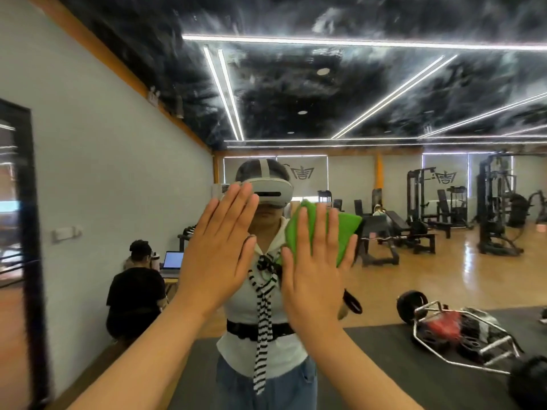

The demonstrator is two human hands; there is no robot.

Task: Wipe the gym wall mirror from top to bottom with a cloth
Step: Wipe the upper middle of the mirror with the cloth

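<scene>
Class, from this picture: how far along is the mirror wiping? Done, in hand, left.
Done: unclear; the mirror shows no wiped band. In hand: the right hand presses the green cloth on the glass at head height, the left hand flat beside it. Left: at least everything below the cloth.

A gym weights floor, reflected in its wall mirror (pixel 355 99).
Black cable machines (pixel 420 199) and a tall multi-station rig (pixel 494 208) stand along the far wall, with padded weight benches (pixel 398 221) and a barbell (pixel 384 238) in front of them. A hex bar (pixel 461 338) with plates lies on dark rubber matting (pixel 384 368) beside a polished wooden floor (pixel 414 279). Window blinds carry a printed logo (pixel 299 174), and white light strips (pixel 355 42) cross the dark ceiling.
</scene>
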